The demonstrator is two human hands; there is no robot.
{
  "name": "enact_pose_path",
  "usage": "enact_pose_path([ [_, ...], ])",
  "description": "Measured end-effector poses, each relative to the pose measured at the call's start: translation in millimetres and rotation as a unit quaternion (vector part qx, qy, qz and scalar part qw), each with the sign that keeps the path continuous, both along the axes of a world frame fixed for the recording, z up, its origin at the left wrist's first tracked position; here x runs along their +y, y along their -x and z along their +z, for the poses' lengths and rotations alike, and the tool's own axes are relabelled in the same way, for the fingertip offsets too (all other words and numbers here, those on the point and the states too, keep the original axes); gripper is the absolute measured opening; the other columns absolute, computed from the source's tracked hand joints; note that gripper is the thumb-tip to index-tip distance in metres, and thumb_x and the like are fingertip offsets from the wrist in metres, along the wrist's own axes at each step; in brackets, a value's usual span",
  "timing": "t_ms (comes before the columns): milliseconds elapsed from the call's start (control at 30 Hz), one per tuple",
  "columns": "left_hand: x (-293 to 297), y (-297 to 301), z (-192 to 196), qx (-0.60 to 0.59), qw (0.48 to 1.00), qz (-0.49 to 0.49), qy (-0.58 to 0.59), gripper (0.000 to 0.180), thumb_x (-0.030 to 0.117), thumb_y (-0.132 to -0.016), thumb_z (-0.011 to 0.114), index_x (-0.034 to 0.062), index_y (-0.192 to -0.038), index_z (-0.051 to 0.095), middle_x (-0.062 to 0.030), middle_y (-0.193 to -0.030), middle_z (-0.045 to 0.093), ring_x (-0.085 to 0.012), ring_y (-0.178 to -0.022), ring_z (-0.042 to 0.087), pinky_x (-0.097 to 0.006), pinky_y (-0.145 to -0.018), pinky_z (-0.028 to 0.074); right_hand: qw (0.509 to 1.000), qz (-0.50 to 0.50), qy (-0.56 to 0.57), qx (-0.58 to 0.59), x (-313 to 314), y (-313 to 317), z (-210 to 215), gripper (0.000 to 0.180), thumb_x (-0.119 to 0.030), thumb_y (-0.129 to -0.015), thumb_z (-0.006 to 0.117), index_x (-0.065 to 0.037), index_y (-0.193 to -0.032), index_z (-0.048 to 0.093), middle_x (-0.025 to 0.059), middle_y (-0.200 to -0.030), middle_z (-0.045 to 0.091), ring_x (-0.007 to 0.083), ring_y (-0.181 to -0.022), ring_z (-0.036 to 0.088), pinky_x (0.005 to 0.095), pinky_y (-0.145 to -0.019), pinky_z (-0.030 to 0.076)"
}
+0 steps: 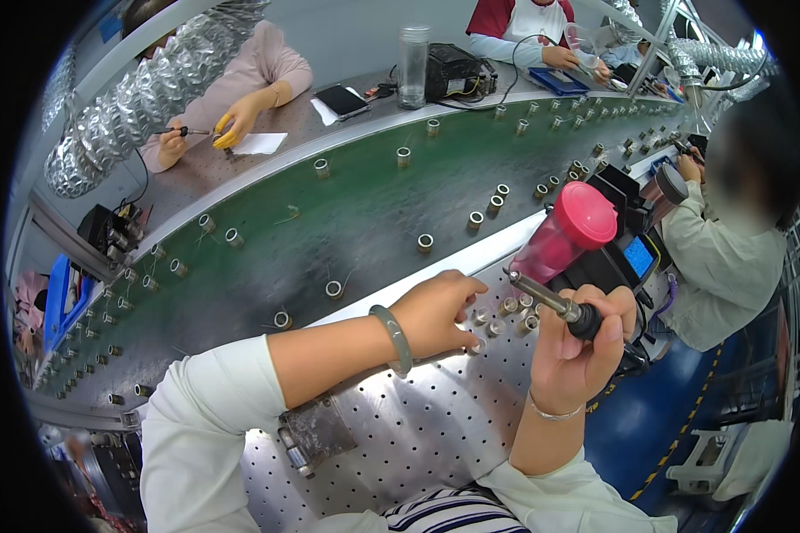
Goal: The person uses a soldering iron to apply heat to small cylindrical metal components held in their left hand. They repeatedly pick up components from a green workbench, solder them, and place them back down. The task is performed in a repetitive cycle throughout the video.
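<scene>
My right hand [578,346] grips a soldering iron [547,295] by its black handle, with the metal tip raised and pointing up to the left. My left hand [431,313] reaches over the perforated metal worktop [418,422], thumb and forefinger apart. Close by its fingertips stands a cluster of small metal cylinders [508,306]. One small cylinder [476,346] is right at the thumb tip; whether they touch I cannot tell. A grey metal block fixture [320,437] lies on the worktop below my left forearm.
A green conveyor belt [373,213] carries many small metal cylinders past the worktop. A pink-lidded bottle [564,233] and a soldering station with a blue display [637,257] stand at the right. Co-workers sit across the belt and at the right. A foil duct [151,98] hangs upper left.
</scene>
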State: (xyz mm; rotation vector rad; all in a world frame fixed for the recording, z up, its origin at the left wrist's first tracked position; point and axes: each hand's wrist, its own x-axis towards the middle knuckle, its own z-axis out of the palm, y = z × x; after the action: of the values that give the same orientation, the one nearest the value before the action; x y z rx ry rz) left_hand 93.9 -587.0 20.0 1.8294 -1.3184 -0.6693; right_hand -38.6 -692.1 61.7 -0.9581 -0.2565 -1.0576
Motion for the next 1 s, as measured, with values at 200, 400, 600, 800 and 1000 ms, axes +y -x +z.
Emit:
enact_pose_path([
  [200, 4, -52, 22, -0.184, 0.976, 0.096, 0.059, 0.026, 0.001, -0.073, 0.064, 0.0048, -0.098, 0.065, -0.0089, -0.095, 0.058, -0.0202, -0.082, 0.061, -0.031, -0.070, 0.052, 0.999, -0.041, -0.012, 0.011, -2, 10, 2, 0.024, -0.020, -0.088, 0.058, -0.001, -0.088, 0.044, 0.0087, -0.065, 0.050, 0.0105, -0.051, 0.042, 0.0211, -0.047, 0.033],
  [400, -8, -98, 4, -0.280, 0.957, 0.008, -0.079, 0.048, -0.008, -0.068, 0.055, 0.0108, -0.110, 0.063, -0.0139, -0.112, 0.053, -0.0303, -0.106, 0.053, -0.037, -0.088, 0.045, 0.998, -0.056, -0.003, 0.035, 0, 7, 1, 0.025, -0.022, -0.089, 0.057, -0.001, -0.087, 0.044, 0.0095, -0.063, 0.050, 0.0105, -0.050, 0.043, 0.0215, -0.047, 0.035],
  [600, -51, -115, 6, -0.256, 0.960, 0.048, -0.099, 0.041, -0.005, -0.068, 0.055, 0.0080, -0.106, 0.062, -0.0136, -0.104, 0.057, -0.0305, -0.095, 0.057, -0.038, -0.083, 0.047, 0.998, -0.062, -0.014, 0.029, 1, 3, 0, 0.024, -0.022, -0.090, 0.054, -0.002, -0.087, 0.042, 0.0091, -0.062, 0.049, 0.0095, -0.048, 0.039, 0.0218, -0.047, 0.035],
  [800, -108, -102, -12, -0.256, 0.961, 0.097, -0.040, 0.028, 0.023, -0.069, 0.076, 0.0046, -0.083, 0.059, -0.0147, -0.088, 0.061, -0.0303, -0.087, 0.058, -0.039, -0.075, 0.047, 0.996, -0.074, -0.030, 0.030, 1, 4, 1, 0.024, -0.021, -0.089, 0.057, -0.001, -0.087, 0.043, 0.0101, -0.064, 0.051, 0.0118, -0.051, 0.045, 0.0227, -0.047, 0.037],
  [1000, -65, -101, 3, -0.228, 0.971, 0.059, -0.050, 0.026, 0.022, -0.068, 0.077, 0.0038, -0.083, 0.064, -0.0108, -0.078, 0.062, -0.0250, -0.074, 0.060, -0.035, -0.066, 0.048, 0.997, -0.035, -0.058, 0.026, 2, 2, -4, 0.022, -0.015, -0.086, 0.061, 0.001, -0.087, 0.047, 0.0152, -0.071, 0.057, 0.0111, -0.051, 0.047, 0.0189, -0.046, 0.037],
])
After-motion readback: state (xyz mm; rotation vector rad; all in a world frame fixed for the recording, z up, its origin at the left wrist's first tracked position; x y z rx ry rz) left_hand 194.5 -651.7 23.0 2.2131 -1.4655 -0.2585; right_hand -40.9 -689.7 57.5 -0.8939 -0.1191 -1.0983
